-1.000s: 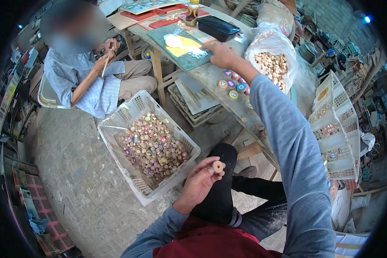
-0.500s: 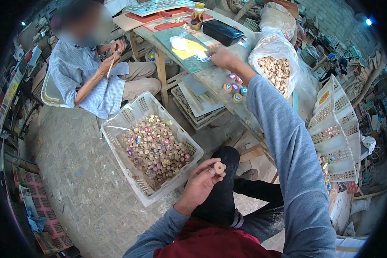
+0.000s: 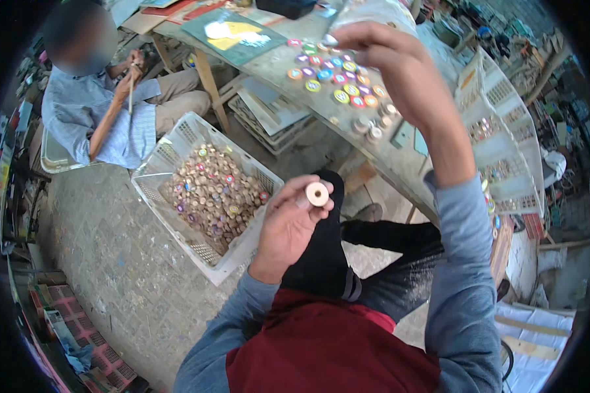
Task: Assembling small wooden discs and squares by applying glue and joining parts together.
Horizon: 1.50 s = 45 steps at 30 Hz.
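A wooden spool [image 3: 311,196] is being gripped by the left hand [image 3: 283,226] near the crate [image 3: 189,132]; gluing is apparently being prepared — steadiness being demanded next — while the right hand [image 3: 401,73], grip unclear, is being held over the desk [image 3: 269,71].

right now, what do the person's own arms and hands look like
The left hand and right hand are both bare, without gloves. Long, plain grey-blue fabric sleeves cover the arms; the right one stops short of the wrist.
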Tool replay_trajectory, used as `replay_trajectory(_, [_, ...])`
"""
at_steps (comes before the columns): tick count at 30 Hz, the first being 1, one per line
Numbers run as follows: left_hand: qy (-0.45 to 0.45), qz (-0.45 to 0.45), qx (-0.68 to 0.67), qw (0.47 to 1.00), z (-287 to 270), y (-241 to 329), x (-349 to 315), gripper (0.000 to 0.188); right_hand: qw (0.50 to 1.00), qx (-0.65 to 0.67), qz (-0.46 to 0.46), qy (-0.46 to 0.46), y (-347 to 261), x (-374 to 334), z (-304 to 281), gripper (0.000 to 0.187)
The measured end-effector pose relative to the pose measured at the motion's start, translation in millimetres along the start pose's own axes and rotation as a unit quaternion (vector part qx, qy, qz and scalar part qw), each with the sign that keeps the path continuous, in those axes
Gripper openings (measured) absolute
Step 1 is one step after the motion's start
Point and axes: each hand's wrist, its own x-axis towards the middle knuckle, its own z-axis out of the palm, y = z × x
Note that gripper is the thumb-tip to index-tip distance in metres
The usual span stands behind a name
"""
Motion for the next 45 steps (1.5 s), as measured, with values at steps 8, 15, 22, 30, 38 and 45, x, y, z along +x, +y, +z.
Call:
replay_trajectory(8, [-0.062, -0.037, 0.073, 0.995, 28.9, -40.7, 11.3, 0.037, 0.993, 0.079, 0.039, 0.077, 8.0, -186.1, -7.9, 0.038])
replay_trajectory(15, [-0.082, -0.136, 0.077, 0.984, 55.8, -84.3, 13.0, 0.034, 0.973, 0.113, 0.055, 0.194, 27.1, -249.0, 0.0, 0.040])
replay_trajectory(22, [-0.065, -0.176, 0.085, 0.979, 64.8, -103.0, 9.3, 0.031, 0.967, 0.130, 0.053, 0.213, 34.1, -273.7, -7.2, 0.044])
replay_trajectory(30, [-0.064, -0.198, 0.114, 0.972, 67.7, -108.0, 8.0, 0.030, 0.975, 0.048, 0.040, 0.215, 40.3, -279.9, -10.1, 0.048])
replay_trajectory(38, [-0.055, -0.201, 0.107, 0.972, 64.6, -108.9, 8.1, 0.030, 0.974, -0.021, 0.027, 0.226, 46.3, -285.6, -8.4, 0.050])
replay_trajectory(45, [-0.056, -0.194, 0.092, 0.975, 64.5, -110.9, 8.0, 0.030, 0.974, -0.055, 0.016, 0.221, 45.0, -289.2, -7.4, 0.053])
